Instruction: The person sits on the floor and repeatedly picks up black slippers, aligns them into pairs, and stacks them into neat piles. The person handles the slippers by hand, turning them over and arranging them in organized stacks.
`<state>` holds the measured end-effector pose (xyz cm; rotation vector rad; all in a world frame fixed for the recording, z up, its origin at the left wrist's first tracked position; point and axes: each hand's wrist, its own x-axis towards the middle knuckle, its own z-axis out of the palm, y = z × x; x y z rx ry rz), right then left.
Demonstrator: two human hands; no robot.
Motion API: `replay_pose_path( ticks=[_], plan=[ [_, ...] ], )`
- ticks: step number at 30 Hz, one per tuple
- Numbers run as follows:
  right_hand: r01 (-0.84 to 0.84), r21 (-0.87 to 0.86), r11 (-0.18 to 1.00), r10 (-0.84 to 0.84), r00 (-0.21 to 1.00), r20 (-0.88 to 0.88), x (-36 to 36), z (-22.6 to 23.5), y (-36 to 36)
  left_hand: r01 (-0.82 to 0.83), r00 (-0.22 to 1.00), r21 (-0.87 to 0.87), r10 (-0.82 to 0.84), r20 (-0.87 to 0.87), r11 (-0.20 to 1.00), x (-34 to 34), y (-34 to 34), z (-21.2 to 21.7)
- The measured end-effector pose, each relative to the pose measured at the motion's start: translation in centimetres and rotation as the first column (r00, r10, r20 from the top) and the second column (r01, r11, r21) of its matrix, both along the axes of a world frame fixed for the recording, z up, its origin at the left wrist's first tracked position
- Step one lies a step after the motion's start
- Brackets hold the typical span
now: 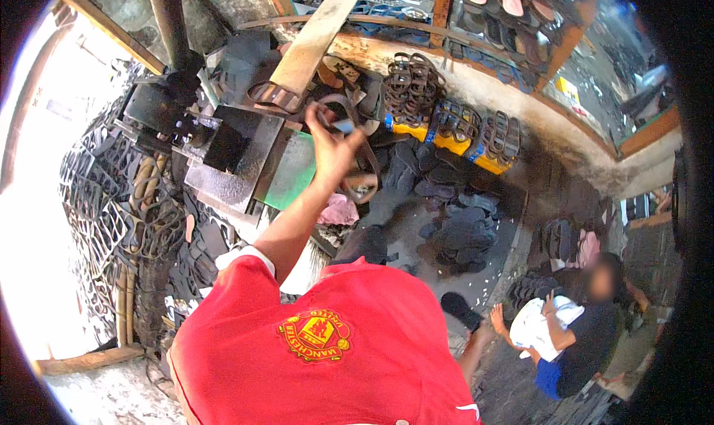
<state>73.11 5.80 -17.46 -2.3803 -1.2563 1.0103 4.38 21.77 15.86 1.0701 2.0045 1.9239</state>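
Observation:
My left hand [336,148] reaches forward over the bench. Its fingers are closed on a brown sandal [363,185], which is blurred at the edges. Beside it, another brown strapped sandal [275,98] rests at the foot of a pale board [316,42]. Just under my wrist is a green plate [291,174] on the bench. At my right side, partly covered by my red shirt, my right hand [482,337] is low down, against a black sole-shaped piece [461,310]. It looks gripped, though the fingers are hard to make out.
A dark machine [160,113] stands left of the bench. Strapped sandals [413,90] stand in rows on a yellow rack [487,159] by the wall. Black soles [465,232] are heaped on the floor. Another person [587,336] sits at right with white cloth. Cut-out sheets [119,224] hang at left.

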Motion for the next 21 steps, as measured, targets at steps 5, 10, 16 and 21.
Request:
replay_pose_path(
  ticks=[5,10,16,21],
  plan=[
    [0.214,-0.029,0.976,-0.211,0.974,0.087,-8.5,4.5,0.1,-0.472,0.825,-0.179,0.504,0.256,0.863,-17.2,11.4,-2.3],
    [0.004,0.134,0.991,-0.009,1.000,0.030,-13.8,8.9,4.2,-0.550,0.765,-0.534,0.644,-0.012,0.643,-38.3,20.6,-9.8],
    [0.033,-0.092,0.995,-0.010,0.971,0.238,-23.7,19.3,13.6,-0.382,0.762,-0.809,0.648,-0.002,0.447,-52.8,24.8,-17.6],
    [0.129,-0.161,0.978,-0.086,0.964,0.251,-22.7,17.6,15.6,-0.386,0.613,-0.881,0.790,-0.024,0.273,-55.6,24.8,-20.7]
  ],
)
